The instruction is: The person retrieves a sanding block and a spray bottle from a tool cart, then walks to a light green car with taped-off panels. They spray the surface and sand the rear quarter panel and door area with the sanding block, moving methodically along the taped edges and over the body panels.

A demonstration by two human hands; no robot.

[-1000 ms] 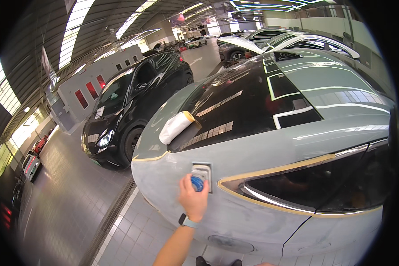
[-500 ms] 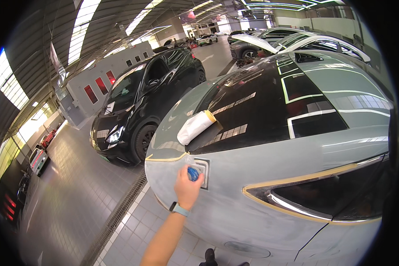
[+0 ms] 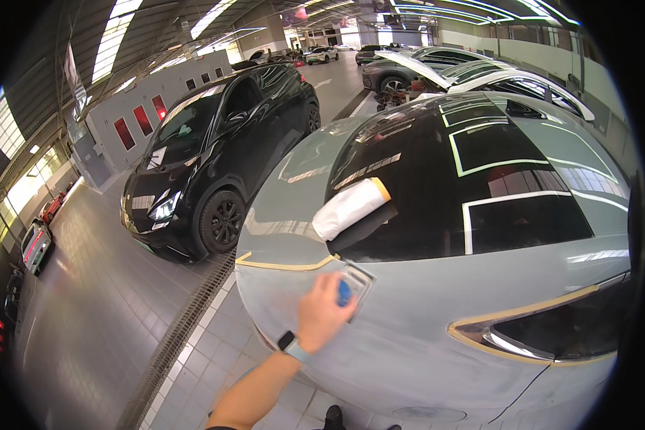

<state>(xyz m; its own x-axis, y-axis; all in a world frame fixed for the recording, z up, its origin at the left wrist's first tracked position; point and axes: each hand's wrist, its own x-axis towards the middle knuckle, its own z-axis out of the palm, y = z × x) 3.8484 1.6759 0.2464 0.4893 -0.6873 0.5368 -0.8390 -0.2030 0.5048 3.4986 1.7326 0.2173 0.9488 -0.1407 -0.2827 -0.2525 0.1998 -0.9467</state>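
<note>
My left hand [image 3: 325, 309], a watch on its wrist, is closed around the blue knob [image 3: 345, 292] of a flat rectangular sanding block [image 3: 363, 281]. The block lies against the dull, whitish-grey rear corner of a car body [image 3: 423, 301], just below the dark rear glass [image 3: 437, 208]. Fingers and knob hide part of it. Yellowish masking tape [image 3: 287, 266] runs along the panel edge, its end close to my fingertips. More tape [image 3: 523, 307] frames the small side window. On the glass above my hand rests a white roll of masking film [image 3: 351, 208] with a yellow end. My right hand is out of view.
A black car [image 3: 226, 147] stands to the left, beyond a floor drain grate [image 3: 186, 322]. Behind the grey car are a white car [image 3: 512, 79] and a vehicle with a raised white panel [image 3: 412, 68]. My shoe [image 3: 334, 416] shows at the bottom edge.
My left hand and the sanding block have shifted a little to the right along the panel, and the block now sits more tilted. The whole view has turned slightly.
</note>
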